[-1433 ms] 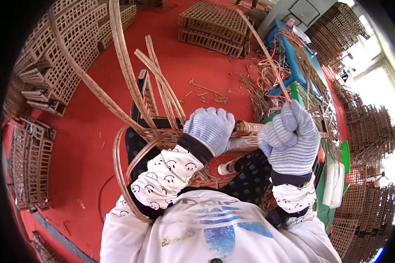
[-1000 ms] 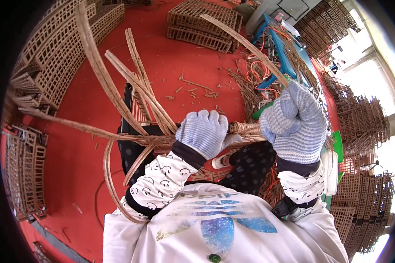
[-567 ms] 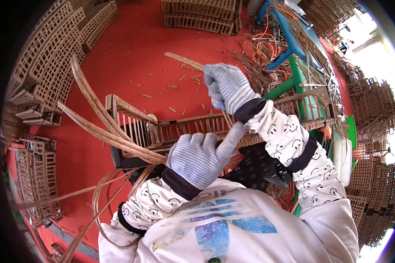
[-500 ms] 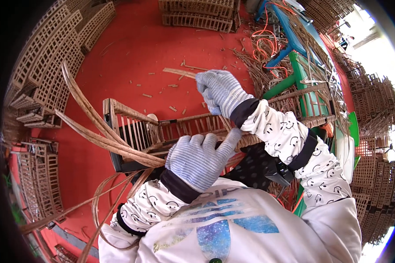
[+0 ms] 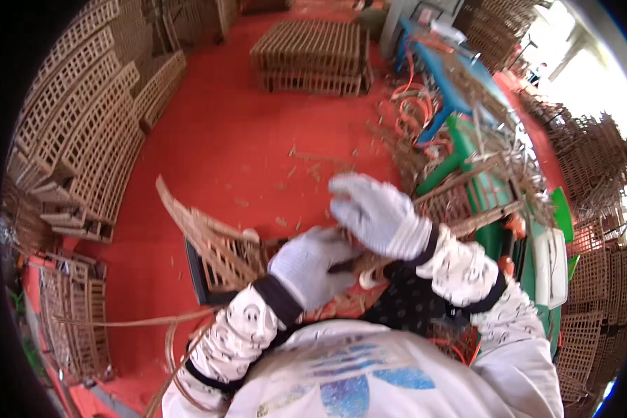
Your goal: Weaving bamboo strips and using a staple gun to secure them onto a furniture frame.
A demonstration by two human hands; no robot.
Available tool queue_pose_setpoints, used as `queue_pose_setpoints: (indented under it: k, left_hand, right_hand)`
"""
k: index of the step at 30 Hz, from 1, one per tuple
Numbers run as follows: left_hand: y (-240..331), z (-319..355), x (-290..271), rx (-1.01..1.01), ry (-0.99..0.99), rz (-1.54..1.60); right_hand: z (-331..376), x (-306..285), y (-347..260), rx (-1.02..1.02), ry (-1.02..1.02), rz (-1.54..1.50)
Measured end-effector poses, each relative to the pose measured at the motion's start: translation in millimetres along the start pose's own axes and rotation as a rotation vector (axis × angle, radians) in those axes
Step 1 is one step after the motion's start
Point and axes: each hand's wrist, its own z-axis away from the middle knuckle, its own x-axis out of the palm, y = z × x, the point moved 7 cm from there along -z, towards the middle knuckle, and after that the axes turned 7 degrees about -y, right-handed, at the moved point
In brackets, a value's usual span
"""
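Observation:
A partly woven brown wicker frame (image 5: 223, 254) with slatted sides and dark corners lies across my front. My left hand (image 5: 310, 268), in a blue-and-white striped glove, is closed over its near edge, its fingertips hidden. Long flat wicker strips (image 5: 188, 226) fan out beyond that hand to the upper left, and thinner strips (image 5: 132, 322) trail by my left forearm. Just above and to the right, my gloved right hand (image 5: 380, 216) hovers over the frame. Motion smears its fingers, so whether they hold a strip does not show.
Stacked woven lattice panels (image 5: 83, 132) line the left side; another stack (image 5: 306, 52) stands ahead. Right of me are a blue bench (image 5: 460, 76) and a green stool (image 5: 467, 139) strewn with strips, beside an orange hose (image 5: 414, 111). Cut scraps litter the red floor (image 5: 209, 139).
My view has tilted up, showing more of the far stack. The strip end that stuck out from my right hand no longer shows. My hands are nearer each other, and the frame has turned.

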Motion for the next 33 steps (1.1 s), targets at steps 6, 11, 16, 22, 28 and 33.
queue_pose_setpoints:
  k: [6,11,16,22,28,33]
  left_hand:
    - [6.7,-11.2,-6.6,-0.040,-0.127,0.002]
    - [-13.2,-12.1,-2.6,-0.107,-0.152,0.160]
    - [-12.8,-21.8,-7.7,0.373,-0.165,-0.122]
    - [-70.5,-20.7,6.4,-0.488,-0.168,0.669]
    - [-65.8,-24.8,4.1,-0.413,-0.112,0.894]
    - [-77.0,-24.7,6.4,-0.363,-0.085,0.920]
  right_hand:
    - [55.0,-8.8,-30.1,0.092,-0.301,0.046]
    - [59.7,0.7,-17.3,-0.010,-0.131,0.006]
    - [56.7,6.5,-19.1,-0.184,-0.083,0.115]
    - [50.5,7.2,-17.5,-0.160,-0.157,0.064]
    - [49.1,15.8,-13.2,-0.069,-0.171,0.120]
    - [44.1,13.5,-16.2,-0.042,-0.192,0.149]
